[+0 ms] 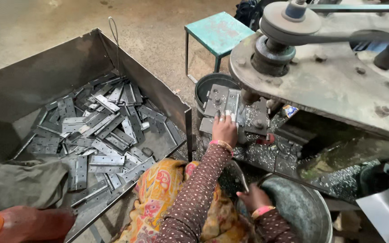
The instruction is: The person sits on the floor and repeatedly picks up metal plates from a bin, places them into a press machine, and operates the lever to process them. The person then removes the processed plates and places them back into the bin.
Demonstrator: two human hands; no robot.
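- On your far left, a metal bin [32,81] sits heaped with flat, punched steel hinge plates [106,130].
- Centre frame, your left hand [224,128] is stretched forward, fingers pressing flat on a grey hinge plate [230,102] lying on the machine bed [260,119] just under the spindle [250,95].
- Lower down, your right hand [253,197] curls at the rim of the round metal pan [302,209]; whether it grips anything, I cannot tell.
- Up right, the machine's belt pulley [289,22].
- Behind, a teal stool [218,32].
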